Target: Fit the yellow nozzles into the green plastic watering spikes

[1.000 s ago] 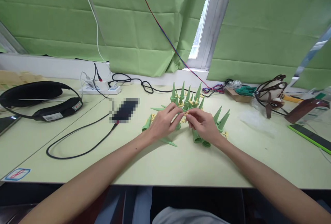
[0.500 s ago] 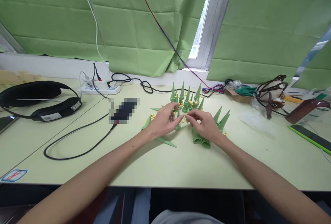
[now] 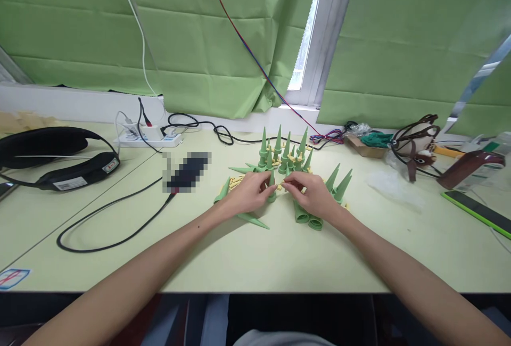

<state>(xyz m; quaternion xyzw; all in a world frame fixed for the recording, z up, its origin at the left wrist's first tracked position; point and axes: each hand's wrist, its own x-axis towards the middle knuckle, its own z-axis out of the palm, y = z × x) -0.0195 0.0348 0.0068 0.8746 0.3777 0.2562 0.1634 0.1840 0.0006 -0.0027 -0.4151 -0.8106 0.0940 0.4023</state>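
Here's the right hand (image 3: 311, 192), thumb and forefinger pinched together on a small yellow piece (image 3: 280, 186), its shape mostly lost between the fingertips. Facing it, the left hand (image 3: 252, 192) has its fingers curled and thumb reaching in; whether it grips anything, I can't tell. A green cone (image 3: 272, 182) stands right at its fingertips, partly covered. Just beyond, more upright green cones (image 3: 286, 155) crowd together, yellow bits among their bases, too tangled to count. By the right palm, two tipped cones (image 3: 303, 213) show open ends, their tops hidden by the hand. More yellow pieces (image 3: 235, 181) peek out behind the left hand.

Out to the left, a dark device (image 3: 189, 172) is pixelated beyond reading, a black cable running to it. Further over, the black headset (image 3: 80, 173), cut by the frame edge, wears a white label with print too fine to read, and a smaller one with a red mark. The power strip (image 3: 149, 139) carries blue printing, illegible. At the table's near corner, a blue-bordered sticker (image 3: 14, 278) with a red mark is clipped by the edge. Over right, the maroon bottle (image 3: 471, 169) has a pale label, unreadable.
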